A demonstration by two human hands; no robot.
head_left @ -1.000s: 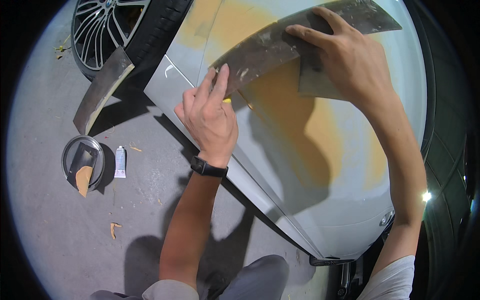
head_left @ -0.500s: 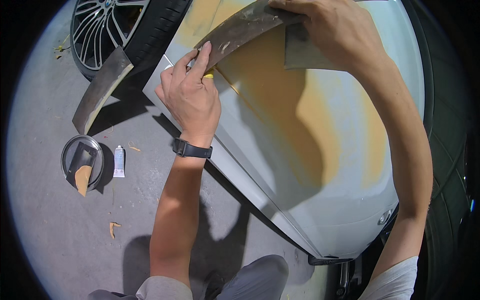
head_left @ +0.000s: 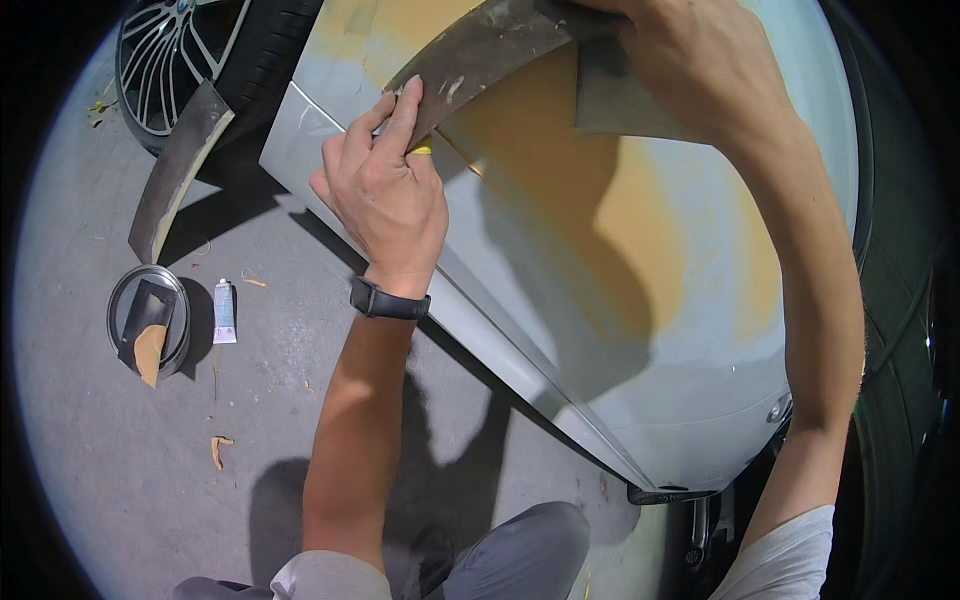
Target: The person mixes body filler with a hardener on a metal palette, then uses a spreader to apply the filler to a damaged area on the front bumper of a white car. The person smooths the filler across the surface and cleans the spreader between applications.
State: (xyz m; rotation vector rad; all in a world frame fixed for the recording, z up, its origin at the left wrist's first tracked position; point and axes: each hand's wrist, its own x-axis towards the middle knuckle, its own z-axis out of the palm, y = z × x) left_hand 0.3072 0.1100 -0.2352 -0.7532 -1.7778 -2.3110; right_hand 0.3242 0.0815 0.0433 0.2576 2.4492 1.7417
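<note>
A long, curved dark grey strip (head_left: 480,60) with pale smears lies across a light-coloured car panel (head_left: 700,385) patched with yellow-orange filler (head_left: 560,215). My left hand (head_left: 390,195), wearing a black watch, presses the strip's left end with its index finger. The other fingers are curled; a small yellow piece (head_left: 424,147) shows beside them, its kind unclear. At the strip's far right end my right hand (head_left: 690,60) is closed around it, with its fingertips partly cut off by the frame. Below that hand is a dark, straight-edged grey area (head_left: 610,95) that I cannot identify.
Another curved strip (head_left: 180,165) leans by the car wheel (head_left: 165,80). On the concrete floor stand a round can (head_left: 184,345) with a dark spreader (head_left: 146,305) bearing tan filler (head_left: 150,352), and a white-blue tube (head_left: 224,312). Filler scraps (head_left: 217,452) lie nearer.
The view has shifted slightly, so the wheel, can and tube appear further left. Both hands keep their hold on the strip, which looks nearly the same.
</note>
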